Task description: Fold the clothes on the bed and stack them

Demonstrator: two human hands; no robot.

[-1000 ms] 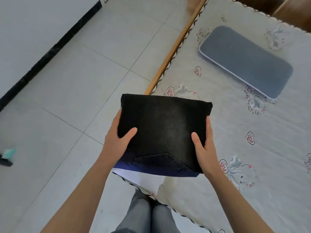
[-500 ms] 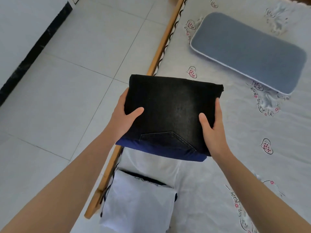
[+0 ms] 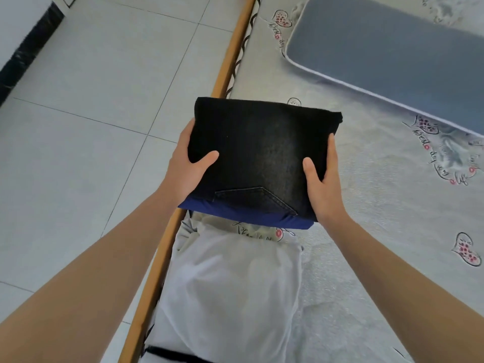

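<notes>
Head view: both hands, left (image 3: 187, 170) and right (image 3: 323, 180), grip a stack (image 3: 258, 158) of 2 folded garments, black jeans over blue, above the bed's (image 3: 366, 205) left edge. A white garment (image 3: 227, 284) lies below, seemingly awaiting stacking.

head view | looks steeply down | close over bed (image 3: 366, 205) edge, floor (image 3: 91, 100)

Bright, even daylight; soft shadows; wide-angle bending at the edges; slight softness throughout, no glare.

grey cushion (image 3: 387, 51): cut by top/right edges | white garment (image 3: 230, 292): cut at bottom
</notes>
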